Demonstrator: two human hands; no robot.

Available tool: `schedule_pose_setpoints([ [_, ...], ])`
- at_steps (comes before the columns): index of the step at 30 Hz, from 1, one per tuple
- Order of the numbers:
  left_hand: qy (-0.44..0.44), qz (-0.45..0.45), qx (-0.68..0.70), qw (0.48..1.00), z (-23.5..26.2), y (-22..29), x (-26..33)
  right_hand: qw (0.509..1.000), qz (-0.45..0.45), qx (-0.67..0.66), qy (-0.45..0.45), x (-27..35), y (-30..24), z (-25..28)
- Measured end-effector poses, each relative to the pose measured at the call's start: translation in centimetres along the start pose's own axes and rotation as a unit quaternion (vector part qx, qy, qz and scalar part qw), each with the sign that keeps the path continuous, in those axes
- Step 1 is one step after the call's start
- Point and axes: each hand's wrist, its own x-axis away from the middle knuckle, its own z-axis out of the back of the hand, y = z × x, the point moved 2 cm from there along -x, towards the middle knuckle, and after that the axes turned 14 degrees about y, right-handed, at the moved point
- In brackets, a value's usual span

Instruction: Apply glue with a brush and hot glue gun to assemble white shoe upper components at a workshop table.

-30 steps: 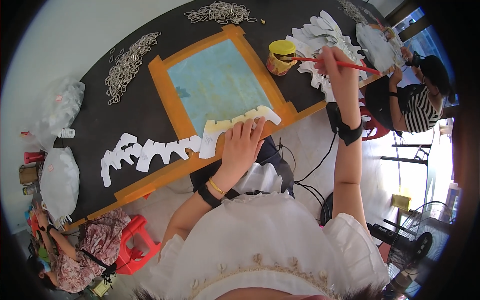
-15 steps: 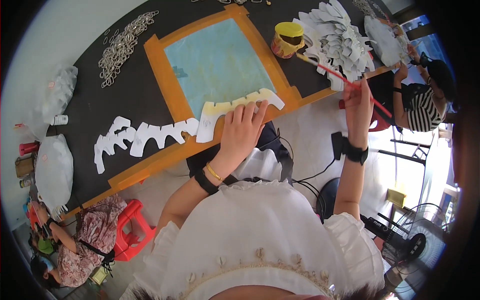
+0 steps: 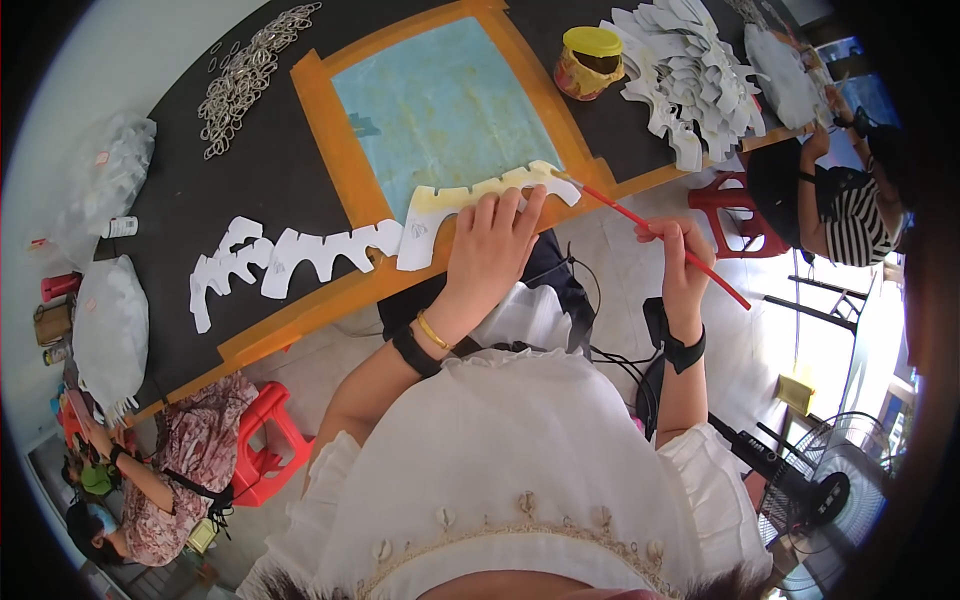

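Note:
My left hand (image 3: pixel 485 250) lies with outstretched fingers on a white scalloped cut-out strip (image 3: pixel 416 244), pressing it at the table's edge. Pale yellow coats the strip's upper notched edge. My right hand (image 3: pixel 682 265) is closed around a thin red-handled paintbrush (image 3: pixel 628 215). The bristles meet or hover just over the strip's right end; contact cannot be made out. Beneath the strip lies a light blue sheet (image 3: pixel 445 115), smeared with yellow and framed by orange tape (image 3: pixel 322 130). An open yellow-rimmed jar (image 3: pixel 588 72) with smeared sides stands beyond the brush.
More white cut-outs (image 3: pixel 330 255) lie left of my hand. A pile of white pieces (image 3: pixel 695 75) sits at the far right, metal rings (image 3: pixel 245 85) at the far left. Plastic bags (image 3: pixel 110 320) rest at the left edge. Other people work at both sides. A fan (image 3: pixel 830 490) stands right.
My right hand has come down and left, bringing the brush tip from near the jar to the strip's right end. My left hand stays on the strip.

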Motion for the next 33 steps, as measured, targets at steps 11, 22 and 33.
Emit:
schedule_pose_setpoints([
  [11, -0.001, -0.002, -0.003, 1.0, 0.1, 0.3, 0.0, 0.997, 0.036, 0.053, -0.034, -0.4, 0.0, -0.7],
  [22, -0.006, 0.001, 0.004, 1.0, 0.2, 0.3, -0.3, 0.999, -0.018, -0.037, 0.002, -0.6, 0.4, 0.6],
  [33, -0.006, -0.028, -0.001, 1.0, 0.6, 0.4, 0.1, 0.98, 0.056, -0.075, 0.175, -10.3, -0.3, 0.7],
])
